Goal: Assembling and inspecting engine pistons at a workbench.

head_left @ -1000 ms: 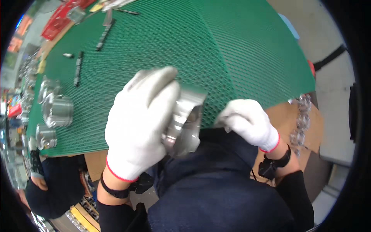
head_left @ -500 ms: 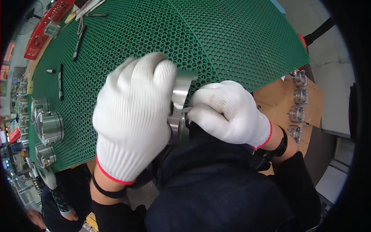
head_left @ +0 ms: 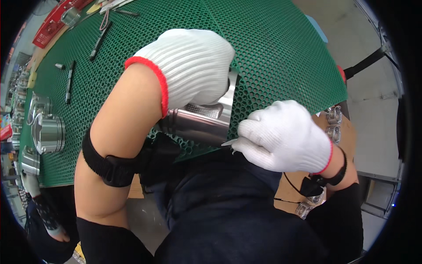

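Note:
My left hand [head_left: 193, 66], in a white knit glove with a red cuff, is closed around a shiny metal piston [head_left: 200, 128]. The piston lies on its side, grooves at its left end, and a grey textured patch shows on its side below my palm. My left fingers are mostly hidden behind the hand and the part. To the right, my right hand [head_left: 281, 136], gloved the same way, pinches a thin pale pointed blade [head_left: 229, 143]. Its tip is beside the piston's lower right edge; whether it touches I cannot tell. The handle is hidden in my fist.
Green honeycomb matting [head_left: 272, 48] covers the table. Several pistons [head_left: 48, 134] stand at the left edge, with two dark pens [head_left: 70, 82] nearby. A red basket [head_left: 55, 24] is at the far left. More pistons [head_left: 333, 133] sit on cardboard at right. Another person's arm [head_left: 46, 215] shows lower left.
My left hand has turned over and moved up and right, bringing the piston onto its side. My right hand has moved right and slightly down, away from the piston, keeping the blade.

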Demonstrator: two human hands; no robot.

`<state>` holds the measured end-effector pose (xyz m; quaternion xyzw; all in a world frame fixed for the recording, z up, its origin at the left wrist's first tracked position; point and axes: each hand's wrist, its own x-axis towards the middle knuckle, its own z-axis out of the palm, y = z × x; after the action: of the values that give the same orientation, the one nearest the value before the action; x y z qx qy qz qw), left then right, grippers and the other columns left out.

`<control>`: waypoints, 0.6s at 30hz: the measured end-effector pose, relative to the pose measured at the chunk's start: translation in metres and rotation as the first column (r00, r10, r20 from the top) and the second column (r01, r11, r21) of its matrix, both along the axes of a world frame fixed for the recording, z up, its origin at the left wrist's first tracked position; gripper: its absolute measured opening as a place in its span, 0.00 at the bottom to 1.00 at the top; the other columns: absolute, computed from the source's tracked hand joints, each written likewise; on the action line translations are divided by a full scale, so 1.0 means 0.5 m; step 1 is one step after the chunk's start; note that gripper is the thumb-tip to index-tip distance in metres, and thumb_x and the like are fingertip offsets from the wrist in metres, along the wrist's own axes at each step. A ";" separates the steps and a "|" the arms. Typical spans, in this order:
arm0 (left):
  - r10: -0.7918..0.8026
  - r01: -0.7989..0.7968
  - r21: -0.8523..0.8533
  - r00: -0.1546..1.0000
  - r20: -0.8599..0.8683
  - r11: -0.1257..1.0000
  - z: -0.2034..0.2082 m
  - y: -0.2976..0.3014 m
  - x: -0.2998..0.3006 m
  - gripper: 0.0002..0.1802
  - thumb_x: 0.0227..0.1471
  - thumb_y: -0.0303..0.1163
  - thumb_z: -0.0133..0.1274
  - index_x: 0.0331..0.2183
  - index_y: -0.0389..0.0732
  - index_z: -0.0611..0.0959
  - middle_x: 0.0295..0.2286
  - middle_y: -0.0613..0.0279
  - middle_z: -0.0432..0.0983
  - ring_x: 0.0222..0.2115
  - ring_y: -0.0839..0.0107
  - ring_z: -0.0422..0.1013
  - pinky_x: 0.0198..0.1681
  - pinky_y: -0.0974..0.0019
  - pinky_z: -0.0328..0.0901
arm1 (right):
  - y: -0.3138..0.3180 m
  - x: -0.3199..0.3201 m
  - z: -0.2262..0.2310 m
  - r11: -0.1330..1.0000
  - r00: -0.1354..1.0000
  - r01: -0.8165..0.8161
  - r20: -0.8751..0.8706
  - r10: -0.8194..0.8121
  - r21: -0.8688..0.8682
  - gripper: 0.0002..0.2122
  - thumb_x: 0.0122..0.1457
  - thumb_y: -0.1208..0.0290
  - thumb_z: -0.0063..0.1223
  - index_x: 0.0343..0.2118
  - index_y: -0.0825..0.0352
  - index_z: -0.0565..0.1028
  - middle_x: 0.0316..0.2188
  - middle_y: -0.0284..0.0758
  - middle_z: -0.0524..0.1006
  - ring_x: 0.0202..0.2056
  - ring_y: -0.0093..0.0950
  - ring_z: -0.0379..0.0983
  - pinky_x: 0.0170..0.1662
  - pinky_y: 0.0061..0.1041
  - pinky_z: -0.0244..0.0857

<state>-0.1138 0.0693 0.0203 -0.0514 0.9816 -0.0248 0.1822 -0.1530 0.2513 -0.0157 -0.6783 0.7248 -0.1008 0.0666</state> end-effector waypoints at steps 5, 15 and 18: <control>0.009 0.140 0.284 0.884 -0.467 0.949 -0.030 -0.033 0.077 0.25 0.44 0.21 0.52 0.48 0.45 0.78 0.38 0.51 0.78 0.42 0.55 0.75 0.45 0.58 0.70 | 0.026 -0.009 -0.032 0.909 0.992 -0.129 0.065 0.113 0.397 0.12 0.54 0.61 0.53 0.20 0.63 0.77 0.14 0.38 0.73 0.18 0.37 0.74 0.24 0.33 0.69; 0.892 0.332 0.864 0.115 -0.436 0.380 -0.227 0.027 0.333 0.67 0.32 0.49 0.72 0.64 0.39 0.49 0.60 0.44 0.55 0.60 0.57 0.56 0.59 0.54 0.61 | 0.080 0.007 -0.073 0.975 0.640 0.016 0.747 -0.180 0.221 0.06 0.50 0.75 0.50 0.26 0.68 0.79 0.25 0.37 0.81 0.26 0.32 0.79 0.31 0.27 0.71; 0.660 -0.028 0.719 0.423 -0.621 0.695 -0.213 -0.049 0.359 0.74 0.25 0.48 0.76 0.64 0.37 0.46 0.62 0.44 0.49 0.60 0.53 0.55 0.60 0.53 0.57 | 0.039 0.024 -0.064 0.967 0.471 -0.056 0.861 -0.194 0.248 0.09 0.57 0.67 0.51 0.33 0.65 0.80 0.27 0.37 0.81 0.29 0.32 0.78 0.35 0.26 0.71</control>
<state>0.0656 0.0447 -0.0860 -0.2099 0.8510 0.3627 -0.3165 -0.1411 0.2709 -0.0477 -0.4865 0.6209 -0.3481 0.5067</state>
